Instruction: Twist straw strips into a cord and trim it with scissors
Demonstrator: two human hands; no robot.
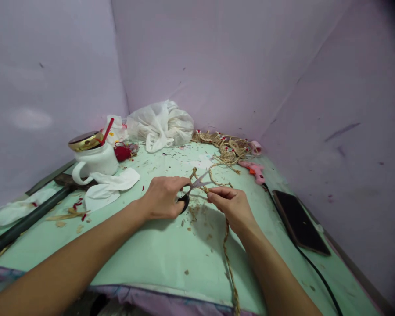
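Note:
My left hand (164,196) is closed around the black handles of a pair of scissors (185,202). The blades are spread apart and point right, toward my other hand. Between thumb and fingertips, my right hand (232,205) pinches a braided straw cord (228,259) near a knotted bit beside the blades. From there the cord hangs down past the table's front edge. Another stretch of thin cord loops on the table behind the hands. A short knotted piece (194,171) shows just behind the scissors. Whether the blades touch the cord I cannot tell.
Woven straw pieces with red and white bits (228,149) lie at the back, near a pink glue gun (255,171). A phone (299,221) lies right beside a black cable. On the left are a white mug (97,160), cloths (108,188) and a hammer (36,215). A plastic bag (161,125) stands behind.

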